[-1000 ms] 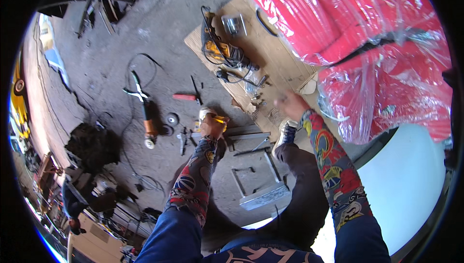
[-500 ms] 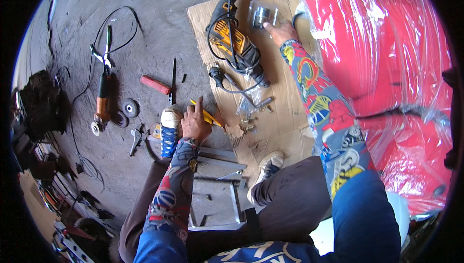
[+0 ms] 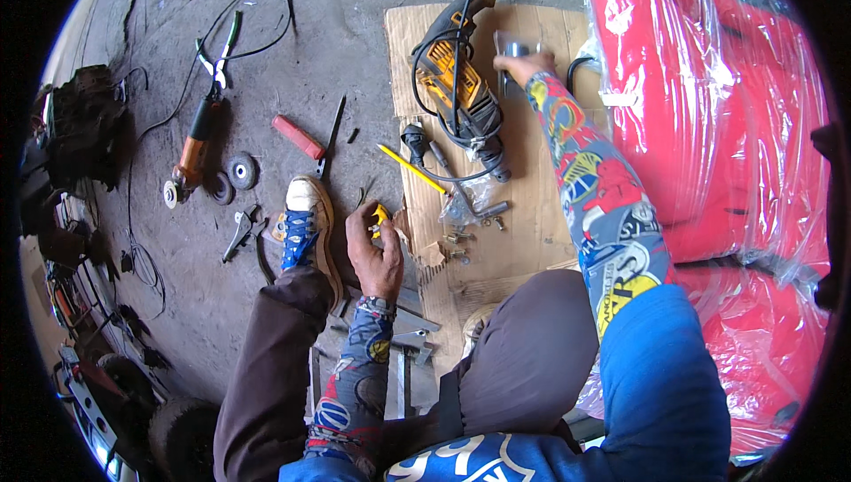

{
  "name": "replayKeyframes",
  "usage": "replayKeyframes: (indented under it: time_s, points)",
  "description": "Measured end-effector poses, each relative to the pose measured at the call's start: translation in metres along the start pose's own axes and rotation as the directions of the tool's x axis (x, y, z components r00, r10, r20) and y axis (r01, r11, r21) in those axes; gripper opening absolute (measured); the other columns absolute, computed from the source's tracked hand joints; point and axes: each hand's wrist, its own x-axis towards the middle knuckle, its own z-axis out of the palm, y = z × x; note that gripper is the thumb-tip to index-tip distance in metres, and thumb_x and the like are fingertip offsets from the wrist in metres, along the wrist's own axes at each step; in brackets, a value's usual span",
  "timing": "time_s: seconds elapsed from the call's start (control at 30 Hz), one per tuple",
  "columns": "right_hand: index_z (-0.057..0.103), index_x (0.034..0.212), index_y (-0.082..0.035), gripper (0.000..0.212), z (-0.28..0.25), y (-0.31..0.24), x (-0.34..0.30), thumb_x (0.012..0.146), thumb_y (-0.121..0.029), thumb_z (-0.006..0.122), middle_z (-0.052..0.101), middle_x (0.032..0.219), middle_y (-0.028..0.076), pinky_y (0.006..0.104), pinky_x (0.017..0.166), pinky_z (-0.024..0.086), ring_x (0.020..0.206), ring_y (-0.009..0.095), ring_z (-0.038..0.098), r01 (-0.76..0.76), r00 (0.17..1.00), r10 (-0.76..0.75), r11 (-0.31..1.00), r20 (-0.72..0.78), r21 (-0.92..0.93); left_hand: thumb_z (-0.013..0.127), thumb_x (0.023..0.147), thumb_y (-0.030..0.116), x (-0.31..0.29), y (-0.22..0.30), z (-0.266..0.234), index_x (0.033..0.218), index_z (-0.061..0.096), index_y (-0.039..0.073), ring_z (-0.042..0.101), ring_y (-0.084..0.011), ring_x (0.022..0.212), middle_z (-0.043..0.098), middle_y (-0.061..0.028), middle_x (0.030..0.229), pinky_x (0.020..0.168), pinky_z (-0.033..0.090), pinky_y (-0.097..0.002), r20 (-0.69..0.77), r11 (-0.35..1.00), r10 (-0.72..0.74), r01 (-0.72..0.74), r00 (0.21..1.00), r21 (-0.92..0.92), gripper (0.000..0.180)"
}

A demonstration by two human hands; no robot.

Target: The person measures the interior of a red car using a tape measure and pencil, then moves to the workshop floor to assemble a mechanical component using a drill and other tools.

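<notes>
Down on the concrete floor, the person is crouching with tools spread all around. The right hand is reaching far across the cardboard and closing its fingers on a small clear packet lying at the far edge, just right of the yellow drill. The packet is not lifted yet, as far as can be judged; it is resting against the cardboard with the fingers laid over it. The left hand is staying near, beside the blue shoe, gripping a small yellow tool between thumb and fingers.

Loose bolts are lying on the near part of the cardboard, and a metal frame is lying under the left forearm, so the assembly looks only partly under way.

The right arm is stretching out nearly straight, sleeve running alongside the red wrapped bundle. The left arm is bending at the elbow, wrist low, palm turned down toward the floor.
</notes>
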Motion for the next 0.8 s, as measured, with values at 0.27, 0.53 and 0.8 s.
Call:
replayKeyframes:
  time_s: [0.27, 0.53, 0.8]
  points:
    - [0.060, 0.115, -0.007, 0.048, -0.108, 0.015, -0.125, 0.079, -0.033, 0.079, 0.063, 0.093, 0.002, 0.0320, 0.063, 0.054, 0.077, 0.010, 0.063, -0.051, 0.645, -0.548, 0.664, 0.533, 0.746, 0.065, 0.102, 0.019, 0.032, 0.112, 0.001, 0.121, 0.064, -0.003, 0.064, -0.0126, 0.093, 0.069, -0.0075, 0.104, 0.084, 0.054, -0.0284, 0.368, 0.847, -0.027, 0.216, 0.930, -0.485, 0.029]
    - [0.047, 0.144, 0.001, 0.078, -0.096, -0.019, -0.275, 0.089, -0.051, 0.064, 0.062, 0.131, 0.027, 0.0588, 0.100, 0.053, 0.115, 0.041, 0.065, -0.592, 0.489, -0.770, 0.053, 0.411, 0.804, 0.090, 0.077, 0.039, 0.010, 0.189, -0.052, 0.142, 0.053, 0.002, 0.055, -0.0283, 0.124, 0.048, -0.0182, 0.141, 0.099, 0.052, -0.0413, 0.223, 0.913, 0.351, -0.279, 0.910, -0.299, 0.083]
    - [0.029, 0.157, 0.003, 0.105, -0.079, -0.050, -0.330, 0.080, -0.056, 0.068, 0.028, 0.161, 0.034, 0.0597, 0.120, 0.032, 0.151, 0.049, 0.028, -0.793, 0.060, -0.964, 0.113, 0.261, 0.598, 0.090, 0.074, 0.028, -0.053, 0.181, -0.086, 0.127, 0.065, 0.011, 0.052, -0.0383, 0.127, 0.052, -0.0201, 0.132, 0.105, 0.046, -0.0467, -0.145, 0.954, 0.292, -0.298, 0.945, -0.024, 0.062]
